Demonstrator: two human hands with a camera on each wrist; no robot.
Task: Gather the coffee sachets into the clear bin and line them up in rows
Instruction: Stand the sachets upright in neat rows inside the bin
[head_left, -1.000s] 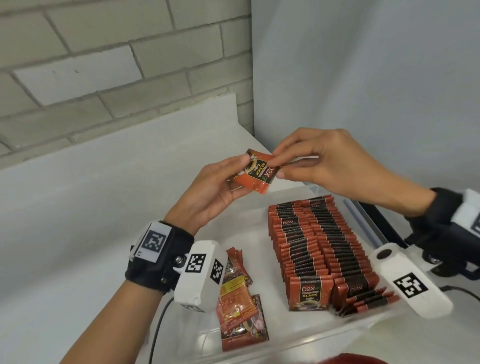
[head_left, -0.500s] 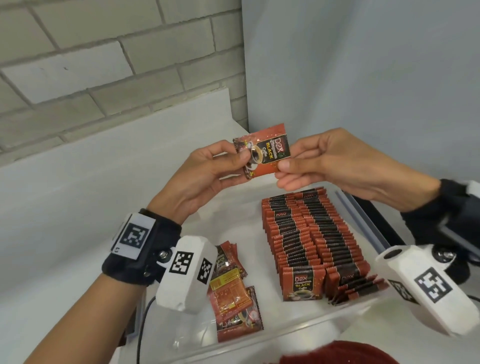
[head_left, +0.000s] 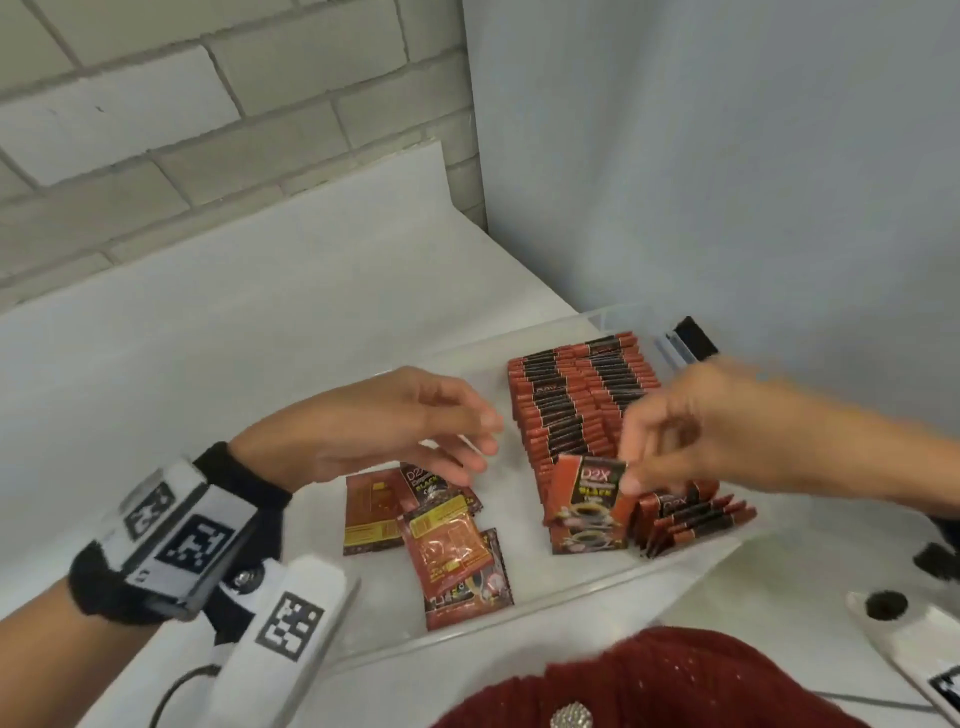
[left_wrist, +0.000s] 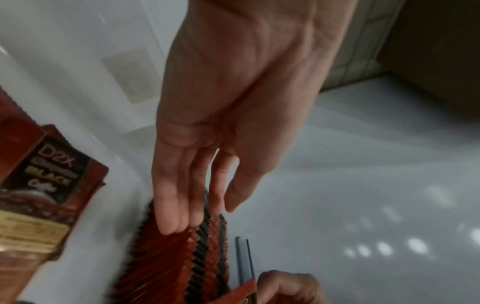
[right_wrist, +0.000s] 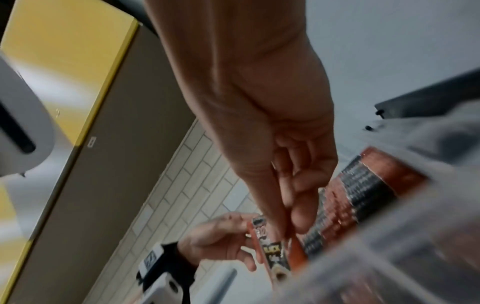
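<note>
Red-and-black foil coffee sachet (head_left: 589, 499) stands at the front of two packed sachet rows (head_left: 582, 410), right of centre in the head view, inside the clear plastic bin (head_left: 545, 613). The right hand (head_left: 691, 426) pinches its top corner between thumb and fingertips. The left hand (head_left: 395, 421) hovers with fingers relaxed, nearly straight, over loose flat sachets (head_left: 441, 540). Light, thin and probably slick, such packets seem best held by an edge.
</note>
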